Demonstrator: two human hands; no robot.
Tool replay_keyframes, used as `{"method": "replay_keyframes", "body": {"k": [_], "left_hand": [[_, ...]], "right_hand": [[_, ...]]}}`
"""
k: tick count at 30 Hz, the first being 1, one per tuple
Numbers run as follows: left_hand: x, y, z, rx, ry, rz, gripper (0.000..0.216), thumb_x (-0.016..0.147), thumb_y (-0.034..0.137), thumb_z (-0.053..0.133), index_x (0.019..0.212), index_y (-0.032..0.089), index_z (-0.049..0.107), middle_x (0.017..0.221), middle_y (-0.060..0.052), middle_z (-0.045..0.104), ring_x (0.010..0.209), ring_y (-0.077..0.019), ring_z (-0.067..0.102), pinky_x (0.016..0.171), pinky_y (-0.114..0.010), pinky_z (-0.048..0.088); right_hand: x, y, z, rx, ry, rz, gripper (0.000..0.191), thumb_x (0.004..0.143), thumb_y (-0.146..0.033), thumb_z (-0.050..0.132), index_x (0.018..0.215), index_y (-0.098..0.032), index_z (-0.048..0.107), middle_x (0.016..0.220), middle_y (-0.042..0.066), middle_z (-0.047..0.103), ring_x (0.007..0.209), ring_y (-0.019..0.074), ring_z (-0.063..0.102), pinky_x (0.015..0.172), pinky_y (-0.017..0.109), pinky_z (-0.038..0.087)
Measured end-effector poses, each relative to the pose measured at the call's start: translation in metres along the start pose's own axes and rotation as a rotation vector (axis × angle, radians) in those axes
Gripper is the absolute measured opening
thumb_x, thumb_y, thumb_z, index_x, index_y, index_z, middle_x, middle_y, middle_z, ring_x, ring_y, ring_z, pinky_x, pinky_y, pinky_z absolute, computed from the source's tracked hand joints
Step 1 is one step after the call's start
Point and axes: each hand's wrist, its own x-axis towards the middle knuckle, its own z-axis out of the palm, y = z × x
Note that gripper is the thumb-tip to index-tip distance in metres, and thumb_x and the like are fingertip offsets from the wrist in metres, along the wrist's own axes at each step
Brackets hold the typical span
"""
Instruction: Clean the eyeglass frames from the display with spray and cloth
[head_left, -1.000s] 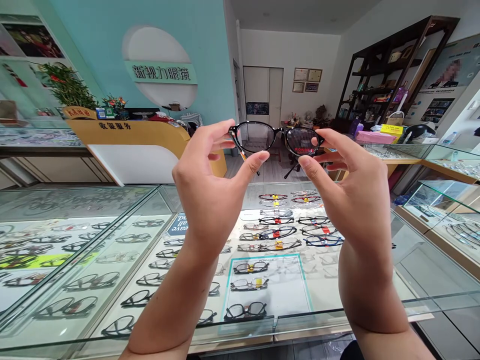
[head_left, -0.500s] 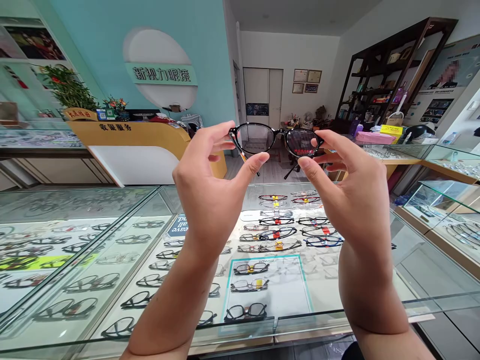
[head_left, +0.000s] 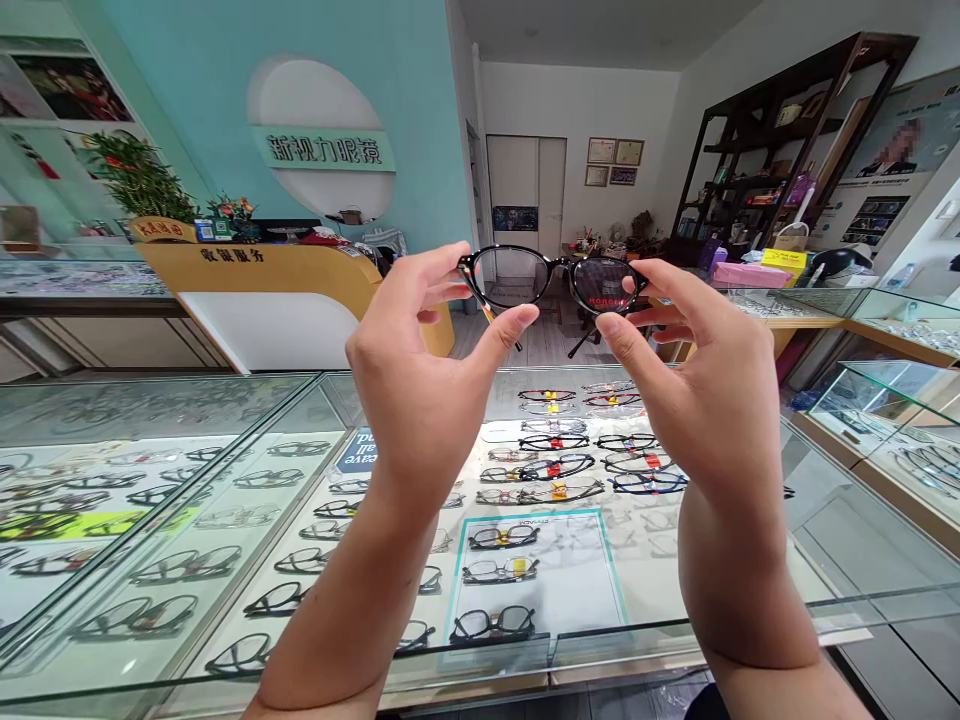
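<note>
A pair of black-rimmed eyeglasses (head_left: 559,266) is held up level in the air, above the far part of the glass display case (head_left: 551,645). My left hand (head_left: 431,345) grips its left end between thumb and fingers. At the other end, my right hand (head_left: 682,355) pinches the frame in the same way. Red lettering shows on the right lens. The temples point away from me, their dark tips hanging below the rims. Inside the case below lie several rows of eyeglasses (head_left: 493,622), some with yellow or red tags.
Beyond the case stands a yellow and white counter (head_left: 262,300) with a potted plant (head_left: 139,175) at its left. Another glass case (head_left: 892,430) is on the right. Dark shelving (head_left: 772,130) and a pink box (head_left: 752,274) are at the back right.
Almost nothing differs. Both hands keep hold of the eyeglasses in the same place, and the view has shifted very slightly.
</note>
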Motion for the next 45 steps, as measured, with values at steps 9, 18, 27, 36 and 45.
{"method": "replay_keyframes", "body": {"k": [9,18,27,36,45], "left_hand": [[0.0,-0.008,-0.002,0.053,-0.015,0.09,0.056,0.092,0.071,0.083,0.137,0.04,0.071,0.13,-0.001,0.081,0.122,-0.0346,0.078,0.1,-0.062,0.066],[0.0,-0.012,-0.001,0.054,-0.024,0.12,0.06,0.092,0.073,0.082,0.139,0.038,0.069,0.134,-0.002,0.081,0.122,-0.0341,0.079,0.097,-0.059,0.068],[0.004,-0.028,0.005,-0.003,-0.076,0.082,0.066,0.088,0.065,0.09,0.141,0.034,0.065,0.138,-0.007,0.075,0.128,-0.0345,0.076,0.103,-0.052,0.066],[0.006,-0.057,0.023,-0.106,-0.081,0.109,0.075,0.084,0.067,0.092,0.144,0.034,0.06,0.142,-0.011,0.067,0.132,-0.0359,0.074,0.102,-0.05,0.067],[0.003,-0.045,0.028,-0.037,0.037,0.149,0.07,0.087,0.062,0.092,0.143,0.038,0.057,0.141,-0.008,0.067,0.133,-0.0349,0.071,0.103,-0.053,0.065]], "right_hand": [[0.0,0.0,0.0,0.018,0.003,0.009,0.038,0.105,-0.043,0.071,0.14,-0.028,0.074,0.132,0.011,0.082,0.104,0.0314,0.081,0.093,0.057,0.067],[0.0,0.003,0.002,-0.012,-0.004,0.003,0.04,0.104,-0.04,0.072,0.142,-0.027,0.071,0.135,0.012,0.08,0.115,0.0342,0.079,0.096,0.058,0.065],[0.0,0.005,0.006,-0.031,0.043,-0.082,0.036,0.104,-0.038,0.072,0.139,-0.034,0.066,0.138,0.01,0.076,0.124,0.0373,0.075,0.104,0.06,0.064],[0.006,0.015,0.02,-0.045,0.122,-0.196,0.036,0.101,-0.024,0.072,0.136,-0.028,0.065,0.13,0.012,0.073,0.123,0.0347,0.071,0.104,0.058,0.064],[0.007,0.023,0.025,0.017,0.063,-0.127,0.046,0.102,-0.03,0.07,0.147,-0.033,0.061,0.143,0.013,0.071,0.133,0.0359,0.069,0.103,0.059,0.066]]}}
